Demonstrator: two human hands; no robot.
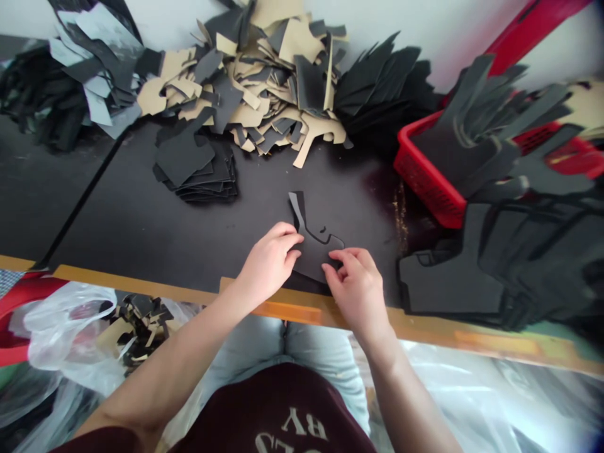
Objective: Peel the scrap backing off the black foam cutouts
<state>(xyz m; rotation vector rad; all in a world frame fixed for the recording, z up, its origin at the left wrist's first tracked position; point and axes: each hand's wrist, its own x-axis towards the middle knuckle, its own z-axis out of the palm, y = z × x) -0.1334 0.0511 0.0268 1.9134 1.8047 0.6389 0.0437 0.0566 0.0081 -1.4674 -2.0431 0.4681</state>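
Observation:
A dark grey cut piece point(312, 255) lies near the table's front edge, its narrow strip pointing away from me and a black layer showing along its curved edge. My left hand point(272, 259) pinches its left side between thumb and fingers. On the right side, my right hand point(355, 277) holds the piece near its corner, with thumb and forefinger close together. A small dark scrap point(323, 230) sits just beyond the curved edge. Further off to the left is a stack of dark pieces point(195, 163).
Beige and dark scraps point(268, 82) are heaped at the back. A red basket point(427, 179) full of grey pieces stands at the right, with stacked grey pieces point(453, 283) before it. A plastic bag point(75, 327) hangs below the table's wooden edge point(136, 286) at the left.

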